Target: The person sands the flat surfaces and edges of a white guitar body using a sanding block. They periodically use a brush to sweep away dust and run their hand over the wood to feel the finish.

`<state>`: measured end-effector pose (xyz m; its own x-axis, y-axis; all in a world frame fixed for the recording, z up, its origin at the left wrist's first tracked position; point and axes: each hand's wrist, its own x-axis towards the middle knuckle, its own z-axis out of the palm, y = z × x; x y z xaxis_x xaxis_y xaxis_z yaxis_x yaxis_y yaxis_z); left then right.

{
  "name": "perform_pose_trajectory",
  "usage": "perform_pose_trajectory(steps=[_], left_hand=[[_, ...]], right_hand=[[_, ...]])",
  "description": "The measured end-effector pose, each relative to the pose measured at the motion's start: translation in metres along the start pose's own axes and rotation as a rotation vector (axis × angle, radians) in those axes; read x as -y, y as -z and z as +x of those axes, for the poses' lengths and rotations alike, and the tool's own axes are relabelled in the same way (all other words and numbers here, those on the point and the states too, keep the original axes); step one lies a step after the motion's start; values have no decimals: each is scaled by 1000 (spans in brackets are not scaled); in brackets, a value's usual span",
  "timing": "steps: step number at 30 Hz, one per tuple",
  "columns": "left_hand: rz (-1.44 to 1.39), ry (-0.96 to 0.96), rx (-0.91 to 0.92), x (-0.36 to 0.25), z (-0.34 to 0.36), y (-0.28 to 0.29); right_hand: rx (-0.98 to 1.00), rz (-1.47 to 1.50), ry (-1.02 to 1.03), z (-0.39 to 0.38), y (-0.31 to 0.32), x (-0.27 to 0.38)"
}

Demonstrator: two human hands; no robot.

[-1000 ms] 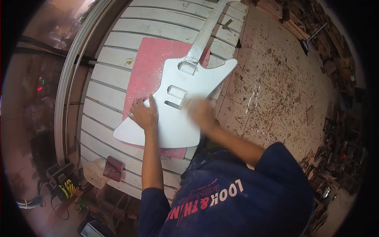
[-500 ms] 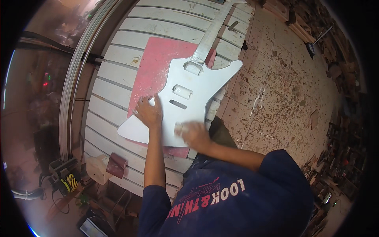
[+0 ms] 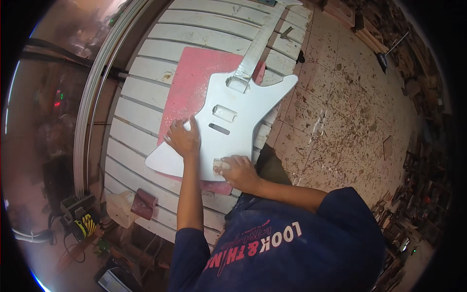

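A white electric guitar body point(image 3: 228, 104) with an angular outline lies face up, its pale neck point(image 3: 260, 46) pointing away. Rectangular cavities are cut into its face. At the body's left edge, my left hand point(image 3: 184, 138) presses down, thumb spread and fingers curled over the rim. Near the lower end of the body, my right hand point(image 3: 240, 173) grips a small pale block point(image 3: 218, 168), which looks like a sanding block and lies against the white surface. The block's underside is hidden.
Beneath the guitar is a red mat point(image 3: 187, 73) on a white slatted table point(image 3: 146, 63). A dark red curled sheet point(image 3: 144, 204) rests by a pale block-like piece point(image 3: 120, 207) at the near left. Debris dots the tiled floor point(image 3: 335, 121). A vertical metal rail point(image 3: 92, 92) stands left.
My right hand, blurred by motion before, now shows sharply a little lower on the body, with the block moved slightly toward me. My left hand keeps its place.
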<state>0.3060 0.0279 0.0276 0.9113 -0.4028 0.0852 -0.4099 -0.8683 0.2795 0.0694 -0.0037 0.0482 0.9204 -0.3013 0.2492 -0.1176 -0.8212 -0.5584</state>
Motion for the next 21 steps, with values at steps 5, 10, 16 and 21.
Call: perform_pose_trajectory(steps=[5, 10, 16, 21], left_hand=[[-2, -17, -23, 6, 0, -1], [4, -11, -1, -4, 4, -1], [33, -20, -58, 11, 2, -8], [7, -29, -20, -2, 3, -3]], right_hand=[[-159, -302, -19, 74, 51, -161], [-286, -412, -384, 75, 56, -156], [-154, -59, 81, 24, 17, -37], [-489, -536, -365, 86, 125, -203]])
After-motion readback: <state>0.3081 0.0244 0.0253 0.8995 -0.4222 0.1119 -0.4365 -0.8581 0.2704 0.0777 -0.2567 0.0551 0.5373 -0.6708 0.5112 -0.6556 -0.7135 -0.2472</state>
